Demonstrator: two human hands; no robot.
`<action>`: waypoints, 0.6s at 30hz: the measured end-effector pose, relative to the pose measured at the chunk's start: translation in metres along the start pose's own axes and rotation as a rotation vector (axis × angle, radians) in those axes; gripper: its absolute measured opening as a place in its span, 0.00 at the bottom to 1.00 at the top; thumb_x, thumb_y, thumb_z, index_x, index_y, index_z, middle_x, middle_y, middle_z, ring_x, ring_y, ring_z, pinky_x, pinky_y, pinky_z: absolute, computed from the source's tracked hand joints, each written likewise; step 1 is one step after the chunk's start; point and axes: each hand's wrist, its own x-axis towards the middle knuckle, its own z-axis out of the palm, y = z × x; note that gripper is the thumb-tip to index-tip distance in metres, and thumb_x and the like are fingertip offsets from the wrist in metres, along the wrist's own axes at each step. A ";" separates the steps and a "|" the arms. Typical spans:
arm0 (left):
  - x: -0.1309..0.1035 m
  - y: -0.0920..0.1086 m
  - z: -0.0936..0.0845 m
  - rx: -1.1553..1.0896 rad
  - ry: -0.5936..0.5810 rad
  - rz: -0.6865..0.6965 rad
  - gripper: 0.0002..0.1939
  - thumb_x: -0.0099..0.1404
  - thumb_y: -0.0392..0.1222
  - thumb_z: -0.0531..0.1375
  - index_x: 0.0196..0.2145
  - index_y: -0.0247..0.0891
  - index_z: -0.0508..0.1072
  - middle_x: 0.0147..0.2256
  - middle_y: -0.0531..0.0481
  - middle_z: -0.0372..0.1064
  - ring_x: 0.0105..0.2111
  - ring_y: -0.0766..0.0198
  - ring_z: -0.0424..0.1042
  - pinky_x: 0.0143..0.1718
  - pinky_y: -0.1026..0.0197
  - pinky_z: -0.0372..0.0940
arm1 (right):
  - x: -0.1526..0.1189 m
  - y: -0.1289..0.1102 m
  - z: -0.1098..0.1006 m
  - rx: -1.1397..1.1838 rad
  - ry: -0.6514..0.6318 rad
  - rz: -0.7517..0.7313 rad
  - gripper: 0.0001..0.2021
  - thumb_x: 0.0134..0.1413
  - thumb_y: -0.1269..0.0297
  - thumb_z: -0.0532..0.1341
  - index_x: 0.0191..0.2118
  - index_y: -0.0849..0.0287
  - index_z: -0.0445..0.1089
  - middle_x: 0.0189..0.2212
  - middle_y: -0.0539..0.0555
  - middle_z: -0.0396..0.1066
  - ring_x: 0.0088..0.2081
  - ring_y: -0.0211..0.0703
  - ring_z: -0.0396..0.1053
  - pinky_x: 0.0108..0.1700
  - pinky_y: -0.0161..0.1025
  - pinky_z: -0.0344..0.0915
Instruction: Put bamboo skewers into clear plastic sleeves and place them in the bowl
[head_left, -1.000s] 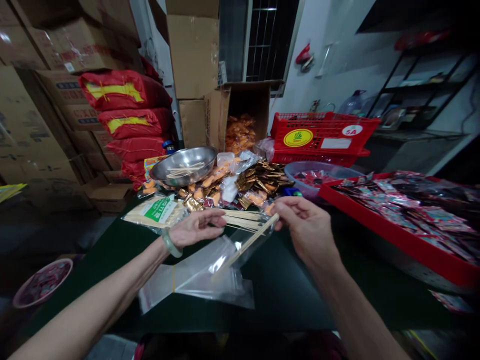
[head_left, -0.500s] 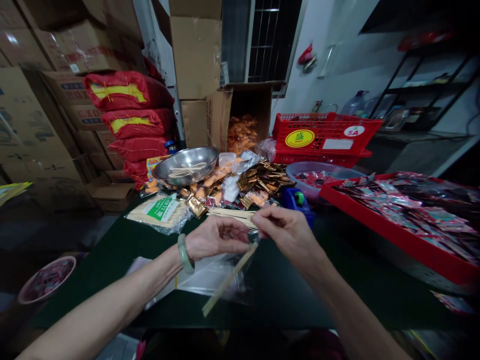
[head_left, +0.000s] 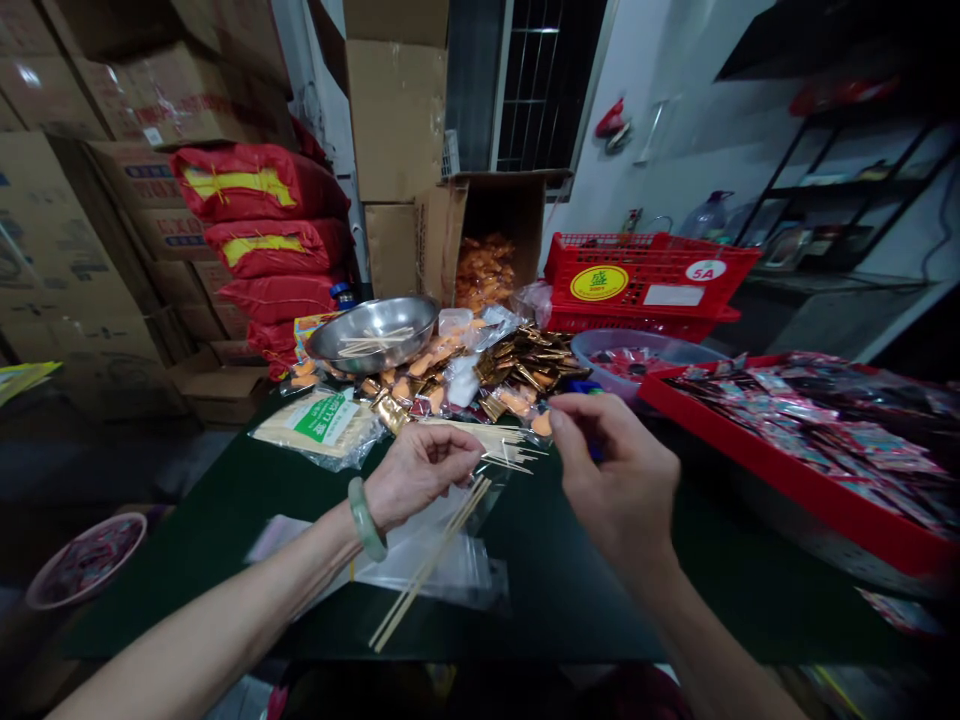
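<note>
My left hand (head_left: 431, 465), with a green bangle at the wrist, pinches the edge of a clear plastic bag (head_left: 491, 492). Below its fingertips, a pair of thin wooden sticks (head_left: 427, 570) slants down toward the table's front; whether they are inside the bag I cannot tell. My right hand (head_left: 619, 470) is raised apart to the right, thumb and forefinger close together. An orange piece (head_left: 541, 424) shows beside those fingertips, but whether they hold it is unclear. Behind the left hand lie loose wooden sticks (head_left: 499, 440). Flat clear bags (head_left: 382, 565) are under the slanting pair.
A steel bowl (head_left: 337, 345) with sticks and a stick packet (head_left: 315, 425) lie at left. Gold packets (head_left: 525, 355) are heaped behind the hands. A red tray (head_left: 795, 475) of sachets stands right, near a clear tub (head_left: 637, 345) and red basket (head_left: 660, 270).
My hands have come apart: the right moved right and toward me from the left. The wooden sticks tilted lower to the left, and more of the loose sticks now shows.
</note>
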 end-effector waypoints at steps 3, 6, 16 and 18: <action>-0.002 0.002 0.005 0.010 0.000 0.061 0.08 0.54 0.38 0.58 0.29 0.30 0.73 0.18 0.55 0.63 0.17 0.74 0.57 0.18 0.71 0.53 | -0.011 -0.013 0.001 -0.071 -0.087 -0.284 0.05 0.51 0.75 0.55 0.31 0.62 0.67 0.26 0.54 0.67 0.28 0.37 0.66 0.29 0.33 0.63; -0.006 0.004 0.010 0.076 -0.030 0.188 0.08 0.54 0.37 0.56 0.28 0.30 0.74 0.22 0.52 0.65 0.21 0.72 0.59 0.22 0.69 0.56 | -0.024 -0.015 0.007 -0.170 -0.179 -0.330 0.06 0.52 0.77 0.53 0.31 0.64 0.67 0.26 0.56 0.67 0.29 0.39 0.66 0.31 0.35 0.63; -0.013 0.013 0.016 0.613 -0.183 0.356 0.11 0.54 0.29 0.53 0.18 0.29 0.70 0.16 0.54 0.59 0.19 0.73 0.55 0.20 0.69 0.50 | -0.025 0.009 -0.001 -0.398 -0.159 -0.301 0.10 0.49 0.74 0.51 0.22 0.61 0.64 0.19 0.52 0.62 0.21 0.37 0.61 0.24 0.34 0.58; -0.014 0.014 0.013 0.456 -0.172 0.270 0.08 0.55 0.32 0.55 0.22 0.29 0.72 0.19 0.52 0.64 0.20 0.72 0.59 0.22 0.69 0.54 | -0.023 0.021 -0.027 -0.377 -0.075 -0.117 0.08 0.48 0.70 0.52 0.23 0.61 0.64 0.18 0.51 0.62 0.19 0.36 0.60 0.21 0.33 0.57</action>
